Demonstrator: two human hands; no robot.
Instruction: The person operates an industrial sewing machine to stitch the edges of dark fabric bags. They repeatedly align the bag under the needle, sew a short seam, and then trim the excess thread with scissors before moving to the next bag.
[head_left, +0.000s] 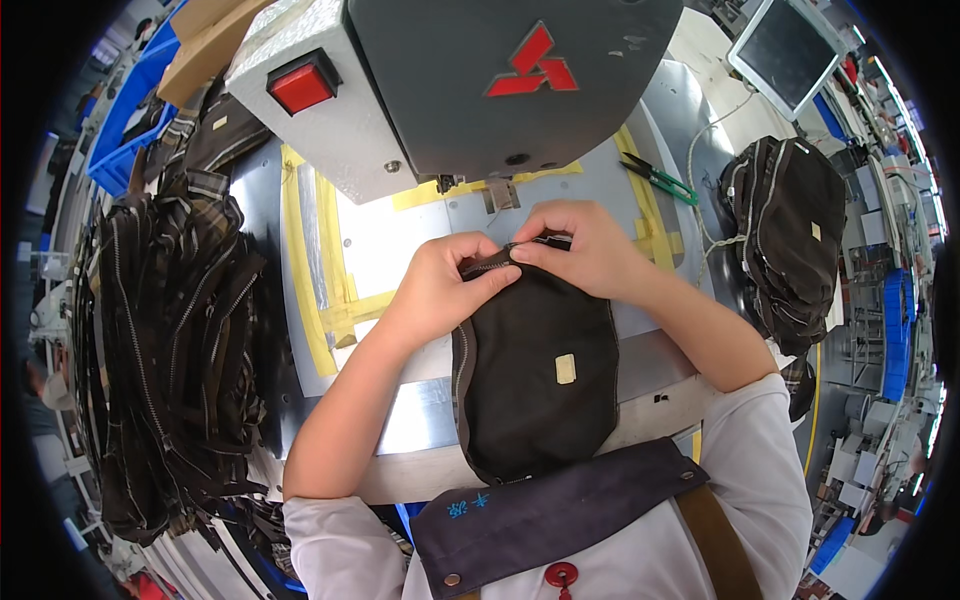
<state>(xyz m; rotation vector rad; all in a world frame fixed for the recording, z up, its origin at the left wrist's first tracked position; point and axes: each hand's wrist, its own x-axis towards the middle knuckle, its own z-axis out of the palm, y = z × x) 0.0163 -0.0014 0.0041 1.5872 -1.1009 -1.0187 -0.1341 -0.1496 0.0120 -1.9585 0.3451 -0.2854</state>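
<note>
- left hand (437,290) pinches the zipper edge of the dark fabric pouch (540,375)
- right hand (585,245) pinches the same edge just beside it
- pouch lies on the metal table (420,415) under the sewing machine (470,80)

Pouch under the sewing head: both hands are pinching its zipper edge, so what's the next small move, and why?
Probably slide the pouch forward so its zipper edge sits under the presser foot. Left hand and right hand pinch that edge together just short of the foot, and the pouch's body hangs back over the table edge, so nothing appears to be under the foot yet.
</note>
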